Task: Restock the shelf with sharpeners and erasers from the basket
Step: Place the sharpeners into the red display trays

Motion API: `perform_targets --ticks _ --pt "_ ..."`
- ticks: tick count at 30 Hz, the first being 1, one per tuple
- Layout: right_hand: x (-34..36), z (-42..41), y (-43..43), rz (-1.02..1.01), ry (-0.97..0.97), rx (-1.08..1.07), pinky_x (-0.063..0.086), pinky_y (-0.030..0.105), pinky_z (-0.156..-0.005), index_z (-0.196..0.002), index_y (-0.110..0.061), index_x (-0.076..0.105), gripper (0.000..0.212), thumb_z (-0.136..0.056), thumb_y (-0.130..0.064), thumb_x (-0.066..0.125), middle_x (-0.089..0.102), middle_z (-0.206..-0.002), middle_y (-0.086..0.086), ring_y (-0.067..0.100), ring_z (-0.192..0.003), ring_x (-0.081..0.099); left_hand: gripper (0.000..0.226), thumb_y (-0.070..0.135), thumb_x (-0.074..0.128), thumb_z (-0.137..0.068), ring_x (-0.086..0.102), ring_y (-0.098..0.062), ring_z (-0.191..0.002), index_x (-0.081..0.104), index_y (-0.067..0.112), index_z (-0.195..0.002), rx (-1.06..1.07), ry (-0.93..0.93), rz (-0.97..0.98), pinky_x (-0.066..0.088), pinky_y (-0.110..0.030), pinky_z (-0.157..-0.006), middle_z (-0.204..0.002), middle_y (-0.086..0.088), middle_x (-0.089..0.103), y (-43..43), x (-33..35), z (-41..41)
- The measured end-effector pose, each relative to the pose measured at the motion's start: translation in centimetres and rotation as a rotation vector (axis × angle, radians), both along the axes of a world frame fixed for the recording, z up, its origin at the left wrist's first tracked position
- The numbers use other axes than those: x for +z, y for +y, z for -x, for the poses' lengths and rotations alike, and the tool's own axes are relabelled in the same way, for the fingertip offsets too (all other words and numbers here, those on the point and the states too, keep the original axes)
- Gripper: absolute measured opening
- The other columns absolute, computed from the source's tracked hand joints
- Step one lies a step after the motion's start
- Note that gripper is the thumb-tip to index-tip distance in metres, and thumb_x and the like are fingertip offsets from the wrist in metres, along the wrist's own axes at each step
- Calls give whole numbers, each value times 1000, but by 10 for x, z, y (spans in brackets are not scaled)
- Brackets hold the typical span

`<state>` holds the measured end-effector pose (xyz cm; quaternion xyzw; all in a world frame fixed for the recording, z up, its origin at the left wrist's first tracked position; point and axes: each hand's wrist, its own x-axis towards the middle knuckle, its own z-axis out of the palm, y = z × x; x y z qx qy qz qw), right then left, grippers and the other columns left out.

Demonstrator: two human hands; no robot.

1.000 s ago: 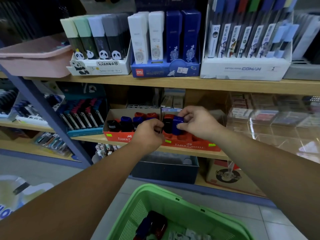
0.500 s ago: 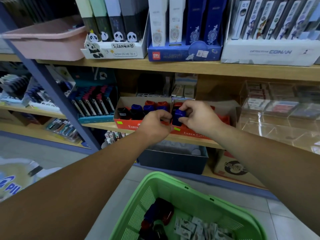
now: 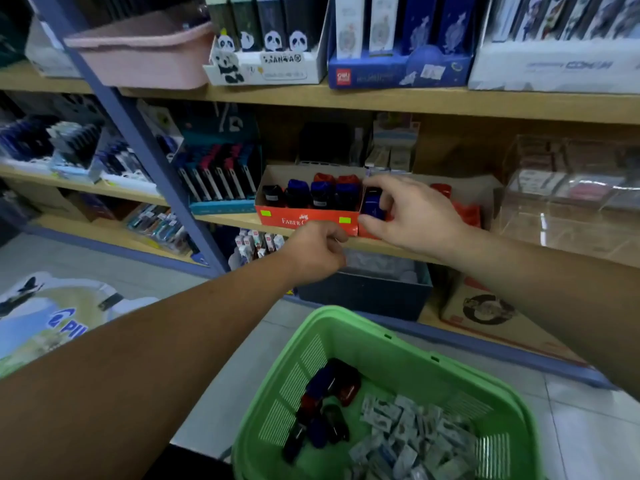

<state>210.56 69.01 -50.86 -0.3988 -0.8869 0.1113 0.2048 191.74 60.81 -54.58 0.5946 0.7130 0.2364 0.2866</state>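
Observation:
A red Faber-Castell display box on the middle shelf holds black, blue and red sharpeners. My right hand pinches a blue sharpener at the front left corner of a second red box beside it. My left hand hangs below the first box's front edge with curled fingers and nothing seen in it. Below, a green basket holds several dark sharpeners and a pile of small wrapped erasers.
A clear acrylic case stands right of the red boxes. Pen displays sit to the left past a blue-grey shelf post. The upper shelf carries a pink tub and boxed stationery. A dark bin sits on the bottom shelf.
My left hand has dropped away from the sharpener boxes to below the shelf edge. My right hand still holds the blue sharpener, lower in the second box. The camera tilted down toward the basket.

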Motion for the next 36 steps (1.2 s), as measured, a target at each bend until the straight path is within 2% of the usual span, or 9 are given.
perform_targets --ticks 5,11,14,20,23,25,30,32,36 --pt "-28 -2 -71 310 -71 199 55 37 -67 -102 -31 65 28 -87 -53 74 65 -83 -12 9 -77 63 18 12 70 -88 61 -12 -75 67 29 -80 -76 96 80 43 -21 -64 -76 11 64 -54 -10 -8" --pt "-141 -5 -133 681 -476 235 58 39 -80 -102 -27 70 27 -88 -49 77 70 -97 -5 19 -91 67 28 16 71 -89 67 -19 -106 74 15 -117 -69 142 362 49 -20 -88 -114 -2 73 -118 -90 -23" --pt "-197 0 -155 816 -406 167 54 37 -81 -106 -22 71 23 -90 -37 74 72 -103 1 22 -94 67 31 16 74 -88 67 -26 -111 72 15 -118 -20 88 496 53 -29 -95 -118 -7 72 -153 -142 -30" --pt "-294 13 -190 1039 -196 23 55 37 -91 -125 -15 66 50 -81 -26 87 68 -122 8 27 -109 65 37 0 63 -94 62 -32 -117 62 2 -131 -32 -56 711 44 -26 -86 -127 -18 64 -186 -193 -25" --pt "-323 24 -198 1018 -181 -36 51 34 -91 -132 -16 62 66 -75 -34 91 62 -127 10 30 -113 62 50 -6 61 -94 59 -29 -122 53 5 -143 41 -140 724 44 -15 -84 -136 -12 58 -184 -189 -18" --pt "-335 34 -202 915 -241 -78 50 38 -97 -136 -15 58 74 -75 -43 88 53 -133 12 35 -120 52 56 -9 56 -94 59 -29 -125 51 11 -145 107 -202 725 52 -26 -97 -141 -10 57 -181 -188 -16" --pt "-343 46 -212 783 -396 -69 52 47 -94 -140 -14 50 69 -83 -38 81 43 -143 13 38 -129 41 63 -17 48 -92 55 -23 -127 48 12 -147 230 -346 753 50 -29 -102 -145 -8 53 -181 -194 -15" --pt "-347 41 -207 824 -342 -38 52 44 -91 -137 -13 52 62 -84 -26 81 50 -139 13 37 -124 50 62 -15 50 -93 55 -23 -129 48 14 -148 235 -354 756 49 -28 -101 -145 -6 52 -180 -197 -14" --pt "-341 26 -184 1062 -81 -84 52 27 -71 -103 -18 60 34 -80 -6 82 69 -110 10 29 -99 67 62 0 67 -94 55 -23 -130 47 16 -150 234 -338 740 50 -32 -103 -150 -5 51 -180 -202 -17"
